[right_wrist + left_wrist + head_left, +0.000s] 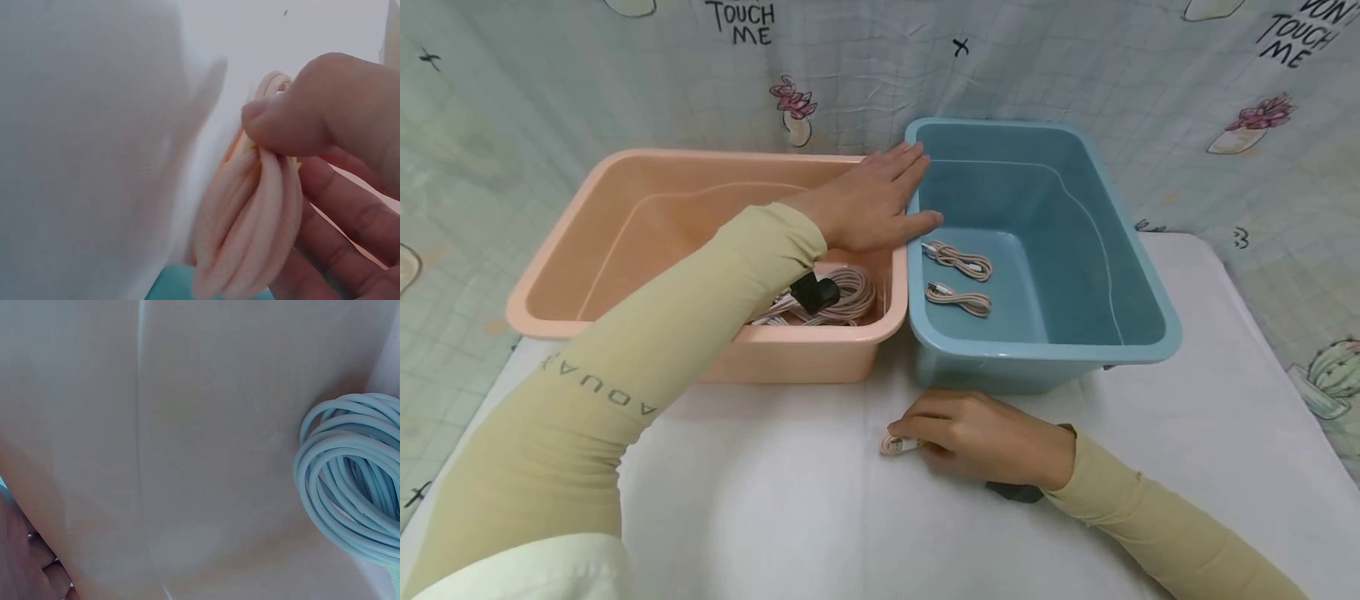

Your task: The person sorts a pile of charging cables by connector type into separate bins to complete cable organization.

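My right hand (973, 437) pinches a bundled pinkish cable (247, 219) between thumb and fingers, low over the white cloth in front of the blue bin (1045, 352). One end of that bundle pokes out past my fingertips in the head view. Fingers straight, my left hand (872, 200) rests on the adjoining rims of the peach bin (805, 335) and the blue bin. Beneath my left forearm, a large coil of cable (350, 475) lies in the peach bin, partly hidden. Two small cable bundles (958, 298) lie on the floor of the blue bin, near its left wall.
Both bins stand side by side at the back of a table covered in white cloth (775, 500). Behind them hangs a printed curtain (1037, 67). A black wrist-camera mount (815, 293) shows under my left forearm.
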The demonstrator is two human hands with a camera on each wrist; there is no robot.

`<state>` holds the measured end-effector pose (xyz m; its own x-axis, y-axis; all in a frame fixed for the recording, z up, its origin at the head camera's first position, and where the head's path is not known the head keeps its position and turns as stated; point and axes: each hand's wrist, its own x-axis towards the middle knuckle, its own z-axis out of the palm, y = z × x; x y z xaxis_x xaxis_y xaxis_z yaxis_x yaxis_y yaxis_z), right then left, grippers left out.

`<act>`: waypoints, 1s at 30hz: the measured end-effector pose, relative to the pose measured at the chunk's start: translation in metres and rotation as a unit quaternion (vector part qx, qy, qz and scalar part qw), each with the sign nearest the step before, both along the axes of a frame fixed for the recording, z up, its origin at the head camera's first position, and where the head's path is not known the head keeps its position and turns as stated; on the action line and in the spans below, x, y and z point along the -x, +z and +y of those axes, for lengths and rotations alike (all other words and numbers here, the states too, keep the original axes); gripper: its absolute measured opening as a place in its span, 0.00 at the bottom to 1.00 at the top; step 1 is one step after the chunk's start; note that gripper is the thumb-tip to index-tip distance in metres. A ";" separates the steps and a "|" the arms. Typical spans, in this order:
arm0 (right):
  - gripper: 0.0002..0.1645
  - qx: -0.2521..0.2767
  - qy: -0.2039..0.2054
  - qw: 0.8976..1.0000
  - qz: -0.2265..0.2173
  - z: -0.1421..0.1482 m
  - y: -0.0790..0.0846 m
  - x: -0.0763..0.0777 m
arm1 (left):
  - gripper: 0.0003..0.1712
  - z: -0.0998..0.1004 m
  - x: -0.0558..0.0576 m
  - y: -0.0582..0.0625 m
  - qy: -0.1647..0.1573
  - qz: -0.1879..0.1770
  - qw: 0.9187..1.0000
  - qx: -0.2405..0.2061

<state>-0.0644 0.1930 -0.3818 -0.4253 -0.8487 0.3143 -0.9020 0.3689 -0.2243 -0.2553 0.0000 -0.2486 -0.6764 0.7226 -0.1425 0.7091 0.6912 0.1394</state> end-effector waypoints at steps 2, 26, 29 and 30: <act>0.26 0.014 0.008 1.000 -0.007 -0.001 0.003 -0.001 | 0.50 0.001 -0.001 0.002 -0.002 0.002 1.000 0.002; 0.31 0.067 0.034 0.997 -0.011 0.001 0.049 -0.021 | 0.50 0.005 -0.005 0.004 0.000 0.004 1.000 0.004; 0.31 0.068 0.037 0.997 -0.002 0.001 0.056 -0.022 | 0.50 0.003 -0.005 0.003 0.001 0.003 1.000 0.004; 0.30 0.071 0.041 0.997 0.005 0.001 0.058 -0.022 | 0.50 0.003 -0.005 0.003 0.001 0.003 1.000 0.003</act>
<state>-0.0422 0.1942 -0.3241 -0.3529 -0.8269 0.4379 -0.9301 0.2592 -0.2601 -0.2501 0.0027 -0.2453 -0.6789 0.7201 -0.1435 0.7082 0.6938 0.1312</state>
